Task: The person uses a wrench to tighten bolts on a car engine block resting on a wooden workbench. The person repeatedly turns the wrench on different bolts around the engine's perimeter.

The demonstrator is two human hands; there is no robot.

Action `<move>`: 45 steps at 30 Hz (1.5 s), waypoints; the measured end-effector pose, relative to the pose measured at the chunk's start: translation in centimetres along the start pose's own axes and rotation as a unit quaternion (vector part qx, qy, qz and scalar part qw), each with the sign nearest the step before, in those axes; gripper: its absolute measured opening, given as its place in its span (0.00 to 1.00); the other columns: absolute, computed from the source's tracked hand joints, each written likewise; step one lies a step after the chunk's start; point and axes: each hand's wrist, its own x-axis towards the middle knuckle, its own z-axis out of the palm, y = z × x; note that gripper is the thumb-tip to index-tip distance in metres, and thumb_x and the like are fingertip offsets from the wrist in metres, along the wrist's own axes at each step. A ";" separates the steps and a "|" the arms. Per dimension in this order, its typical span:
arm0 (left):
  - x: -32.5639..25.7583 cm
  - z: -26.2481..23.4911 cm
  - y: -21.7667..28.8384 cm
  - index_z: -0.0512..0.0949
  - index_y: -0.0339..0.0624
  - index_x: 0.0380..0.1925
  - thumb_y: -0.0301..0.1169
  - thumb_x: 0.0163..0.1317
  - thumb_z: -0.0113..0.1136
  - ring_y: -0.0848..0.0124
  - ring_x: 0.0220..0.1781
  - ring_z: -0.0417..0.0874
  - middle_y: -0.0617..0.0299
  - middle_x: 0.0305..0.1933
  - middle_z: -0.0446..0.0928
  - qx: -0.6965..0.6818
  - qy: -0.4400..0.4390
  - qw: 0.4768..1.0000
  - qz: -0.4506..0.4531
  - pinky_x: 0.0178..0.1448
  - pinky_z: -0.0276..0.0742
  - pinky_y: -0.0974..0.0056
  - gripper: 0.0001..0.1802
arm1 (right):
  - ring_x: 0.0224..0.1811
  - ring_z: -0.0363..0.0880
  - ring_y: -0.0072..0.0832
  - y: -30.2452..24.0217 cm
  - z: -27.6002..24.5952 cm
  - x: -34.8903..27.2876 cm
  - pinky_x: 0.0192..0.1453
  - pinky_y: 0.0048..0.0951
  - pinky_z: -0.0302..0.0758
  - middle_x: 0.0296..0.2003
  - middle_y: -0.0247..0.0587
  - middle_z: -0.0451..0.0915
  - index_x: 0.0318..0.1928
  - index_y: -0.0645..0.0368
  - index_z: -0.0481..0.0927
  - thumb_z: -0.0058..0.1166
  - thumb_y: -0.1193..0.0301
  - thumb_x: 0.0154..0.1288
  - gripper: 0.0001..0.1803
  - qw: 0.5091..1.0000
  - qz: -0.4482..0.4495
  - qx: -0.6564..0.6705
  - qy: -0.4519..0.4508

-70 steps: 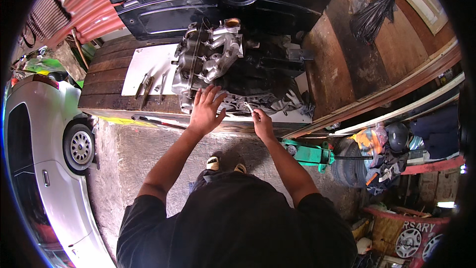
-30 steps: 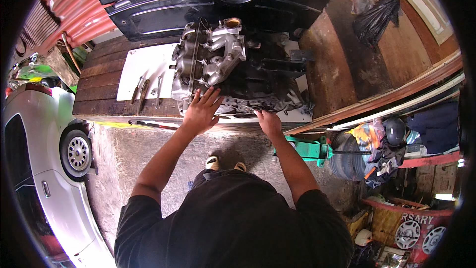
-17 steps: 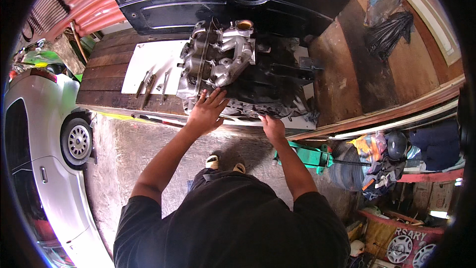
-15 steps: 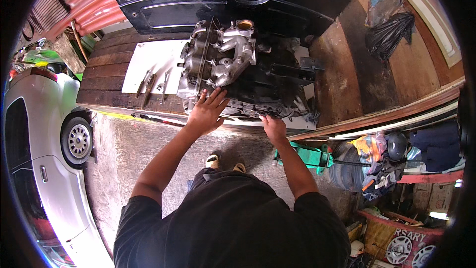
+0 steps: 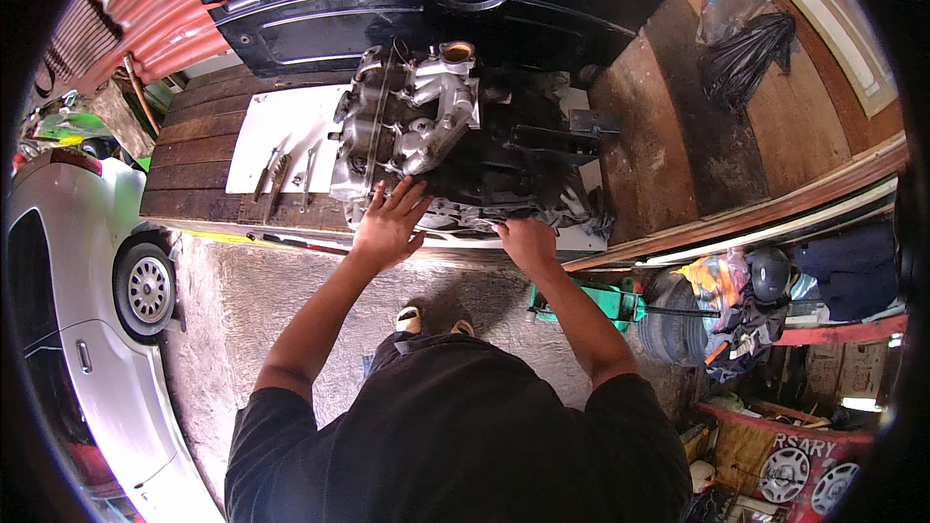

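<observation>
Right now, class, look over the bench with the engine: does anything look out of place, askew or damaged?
Nothing is plainly damaged or spilled. The engine lies on the wooden bench, with hand tools lying loosely askew on a white sheet beside it. The left hand rests spread on the engine.

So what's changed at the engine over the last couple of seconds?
The right hand dropped from beside the left, where its fingers pinched at something small, to the engine's near lower edge, knuckles up. The left hand stayed spread flat against the engine's near side. Engine, tools on the white board and silver car are unmoved.
</observation>
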 end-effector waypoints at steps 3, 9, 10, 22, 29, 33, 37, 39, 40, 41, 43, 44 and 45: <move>0.0 0.2 -0.2 0.65 0.50 0.65 0.44 0.59 0.57 0.61 0.77 0.50 0.59 0.73 0.56 0.003 -0.004 1.000 0.003 0.77 0.42 0.44 0.34 | 0.25 0.82 0.46 -0.5 -0.9 0.9 0.30 0.45 0.78 0.21 0.49 0.80 0.23 0.57 0.83 0.58 0.53 0.59 0.20 0.999 -0.024 -0.027 -0.014; -0.1 0.5 -0.2 0.66 0.50 0.65 0.45 0.59 0.57 0.62 0.76 0.52 0.59 0.72 0.58 0.005 0.017 1.000 0.006 0.77 0.43 0.44 0.33 | 0.29 0.84 0.42 -2.5 -2.8 2.2 0.32 0.42 0.79 0.24 0.48 0.83 0.25 0.57 0.85 0.57 0.64 0.55 0.10 0.992 -0.071 -0.078 -0.065; -0.1 0.6 -0.2 0.66 0.50 0.65 0.45 0.59 0.57 0.62 0.76 0.52 0.59 0.72 0.58 0.008 0.017 1.000 0.009 0.77 0.43 0.44 0.33 | 0.30 0.85 0.41 -2.7 -2.8 2.4 0.32 0.42 0.80 0.24 0.47 0.83 0.25 0.56 0.86 0.57 0.68 0.53 0.07 0.991 -0.083 -0.086 -0.066; 0.0 0.3 -0.1 0.67 0.49 0.64 0.46 0.60 0.55 0.60 0.76 0.52 0.58 0.72 0.58 -0.001 0.014 1.000 0.002 0.77 0.44 0.44 0.32 | 0.26 0.83 0.43 -2.4 -0.1 0.3 0.32 0.44 0.79 0.24 0.49 0.81 0.33 0.55 0.84 0.52 0.71 0.57 0.08 0.989 -0.128 -0.077 0.023; 0.0 -0.2 0.1 0.70 0.52 0.61 0.43 0.61 0.55 0.61 0.76 0.52 0.60 0.71 0.60 -0.037 0.036 0.998 0.020 0.77 0.45 0.45 0.27 | 0.38 0.81 0.50 3.9 4.9 -2.8 0.39 0.46 0.75 0.34 0.53 0.81 0.50 0.58 0.75 0.45 0.66 0.71 0.13 0.976 -0.011 0.208 0.061; -0.5 -0.7 -1.0 0.74 0.53 0.57 0.38 0.61 0.57 0.62 0.75 0.57 0.62 0.68 0.65 -0.182 0.088 0.977 0.064 0.76 0.51 0.49 0.23 | 0.37 0.80 0.49 2.8 7.6 -3.7 0.38 0.41 0.74 0.34 0.51 0.81 0.47 0.57 0.76 0.44 0.62 0.73 0.14 0.944 0.077 0.316 0.058; -0.4 0.0 -1.9 0.76 0.52 0.54 0.35 0.59 0.59 0.63 0.73 0.60 0.62 0.66 0.68 -0.168 0.114 0.976 0.074 0.76 0.53 0.50 0.21 | 0.24 0.75 0.35 1.2 10.1 -3.7 0.31 0.36 0.71 0.23 0.41 0.75 0.44 0.54 0.77 0.44 0.61 0.73 0.12 0.915 0.064 0.389 0.083; -0.4 0.3 -1.7 0.76 0.51 0.54 0.37 0.59 0.59 0.62 0.74 0.59 0.60 0.67 0.66 -0.126 0.098 0.985 0.066 0.76 0.52 0.50 0.21 | 0.22 0.72 0.29 1.0 12.0 -3.3 0.29 0.34 0.70 0.21 0.38 0.73 0.43 0.54 0.77 0.44 0.61 0.73 0.12 0.902 0.107 0.414 0.055; -0.3 0.3 -1.6 0.76 0.51 0.54 0.38 0.59 0.59 0.61 0.74 0.58 0.59 0.68 0.66 -0.110 0.091 0.988 0.052 0.76 0.50 0.49 0.22 | 0.22 0.72 0.24 0.9 12.7 -3.3 0.29 0.32 0.71 0.21 0.36 0.73 0.43 0.55 0.77 0.45 0.60 0.72 0.14 0.905 0.108 0.406 0.066; -0.3 0.3 -1.3 0.76 0.50 0.54 0.38 0.59 0.59 0.60 0.74 0.57 0.58 0.68 0.65 -0.094 0.085 0.991 0.038 0.77 0.49 0.49 0.22 | 0.22 0.72 0.24 1.0 13.5 -3.1 0.30 0.32 0.71 0.22 0.36 0.74 0.43 0.56 0.77 0.45 0.59 0.72 0.14 0.894 0.112 0.428 0.071; -0.1 0.2 -0.9 0.76 0.50 0.54 0.38 0.58 0.59 0.59 0.75 0.56 0.57 0.68 0.65 -0.070 0.072 0.995 0.023 0.77 0.48 0.47 0.23 | 0.23 0.72 0.24 1.1 15.0 -2.6 0.30 0.31 0.71 0.22 0.37 0.74 0.43 0.57 0.77 0.45 0.58 0.72 0.16 0.871 0.119 0.470 0.079; 0.0 0.0 -0.7 0.77 0.51 0.54 0.38 0.56 0.59 0.58 0.75 0.56 0.57 0.68 0.65 -0.062 0.066 0.996 0.022 0.77 0.47 0.46 0.23 | 0.23 0.74 0.27 1.3 15.6 -2.6 0.30 0.33 0.72 0.24 0.39 0.75 0.43 0.58 0.77 0.44 0.58 0.72 0.16 0.880 0.124 0.453 0.072; 0.0 0.0 -0.6 0.77 0.51 0.54 0.37 0.55 0.60 0.58 0.75 0.56 0.56 0.68 0.65 -0.054 0.060 0.997 0.020 0.77 0.46 0.46 0.23 | 0.23 0.75 0.29 1.3 15.6 -2.4 0.31 0.34 0.72 0.25 0.42 0.76 0.43 0.58 0.76 0.44 0.59 0.72 0.16 0.889 0.128 0.435 0.064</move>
